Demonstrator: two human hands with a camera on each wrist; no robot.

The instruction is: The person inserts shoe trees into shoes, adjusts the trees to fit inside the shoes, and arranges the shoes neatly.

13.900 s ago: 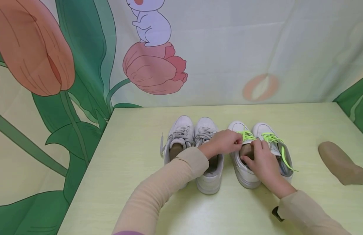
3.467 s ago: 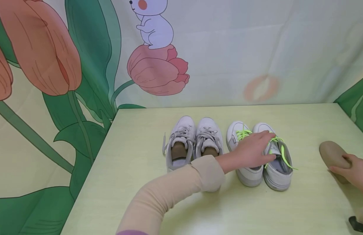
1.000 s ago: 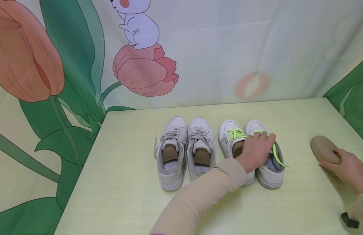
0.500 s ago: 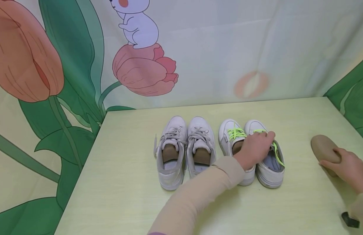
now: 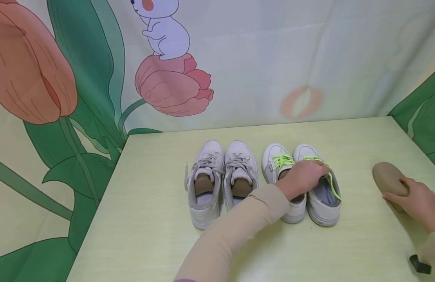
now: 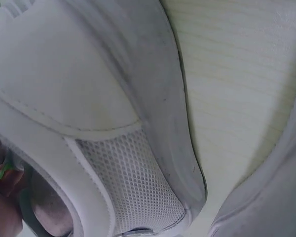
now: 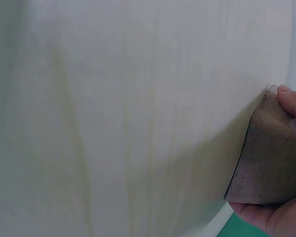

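Note:
In the head view my left hand (image 5: 305,176) reaches over to the rightmost white sneaker (image 5: 324,213), fingers curled at the top of its tongue, below the neon-green laces (image 5: 311,158). That sneaker's heel opening shows a bare grey insole. The sneaker beside it (image 5: 268,168), also green-laced, has a brown insert inside, partly hidden by my hand. In the left wrist view its pale side wall (image 6: 49,79) fills much of the frame. My right hand (image 5: 419,201) grips a brown foot-shaped shoe insert (image 5: 388,178) at the right, thumb and fingers on opposite sides of it.
A pair of white sneakers with grey laces, left (image 5: 204,211) and right (image 5: 240,154), stands to the left, a brown insert in each. The pale table (image 5: 150,196) ends at a printed curtain (image 5: 252,78) behind. A black wrist strap piece (image 5: 419,264) shows at lower right.
Earlier both hands worked at the inner green-laced sneaker; the right hand has since taken hold of the loose insert. The left hand moved to the rightmost sneaker, whose dangling lace end has drawn in.

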